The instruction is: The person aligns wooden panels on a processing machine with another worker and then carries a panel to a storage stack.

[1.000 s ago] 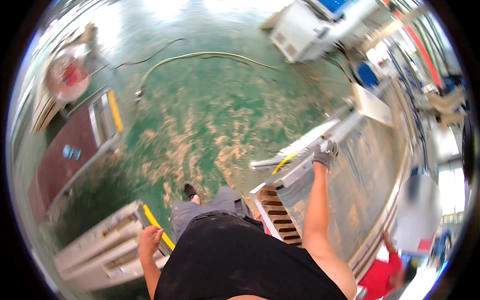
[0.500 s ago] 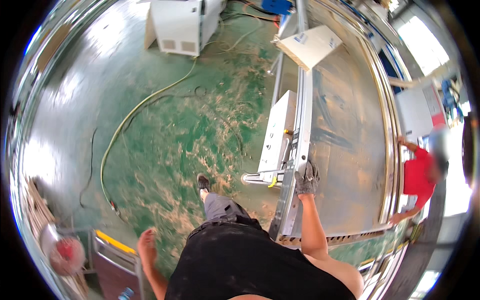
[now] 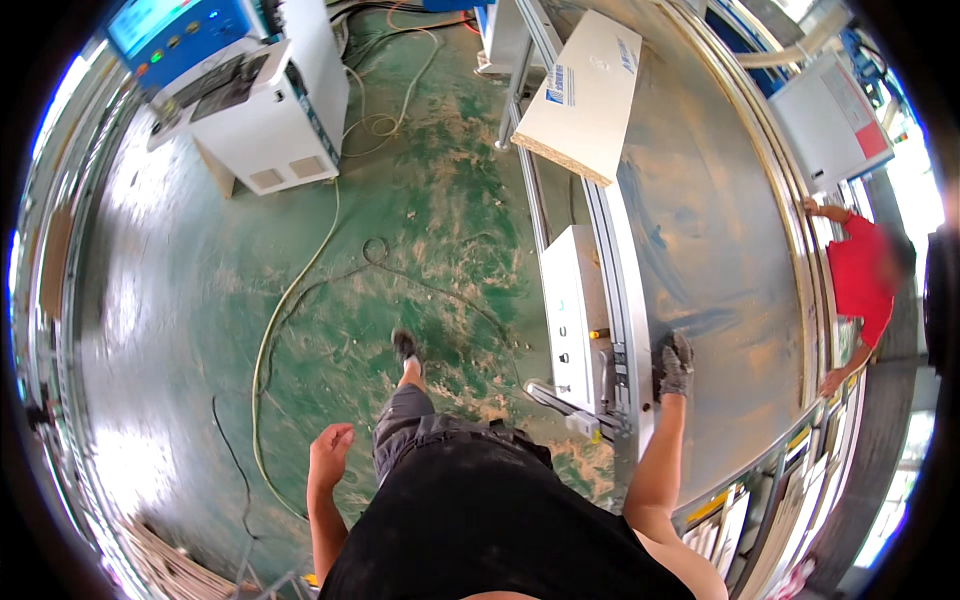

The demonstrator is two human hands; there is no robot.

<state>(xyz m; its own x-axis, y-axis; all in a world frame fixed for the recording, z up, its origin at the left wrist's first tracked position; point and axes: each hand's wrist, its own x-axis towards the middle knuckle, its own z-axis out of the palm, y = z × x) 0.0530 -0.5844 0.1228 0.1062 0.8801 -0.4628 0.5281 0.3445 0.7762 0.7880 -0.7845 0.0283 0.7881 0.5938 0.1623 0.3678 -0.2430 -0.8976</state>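
My left hand (image 3: 329,455) is bare and hangs over the floor to the left of my body, its fingers loosely curled in with nothing visible in them. In a grey work glove, my right hand (image 3: 676,365) rests on the metal machine table (image 3: 735,400), just right of the silver guide rail (image 3: 628,290). Its fingers lie stretched out and point away from me. Left of the rail, a white control box (image 3: 570,310) with black knobs is fixed. Farther off, a pale chipboard offcut (image 3: 592,95) lies across the rail and table.
At the far left stands a white control cabinet (image 3: 268,130) with a lit screen (image 3: 165,28). A yellowish hose (image 3: 262,370) and dark cables snake over the dusty green floor (image 3: 400,260). Beyond the table's right edge, a person in red (image 3: 860,265) has both hands at its border.
My view has moved forward, bringing more of the cabinet and its screen in. The left hand has swung forward and toward my body. My right hand remains beside the rail.
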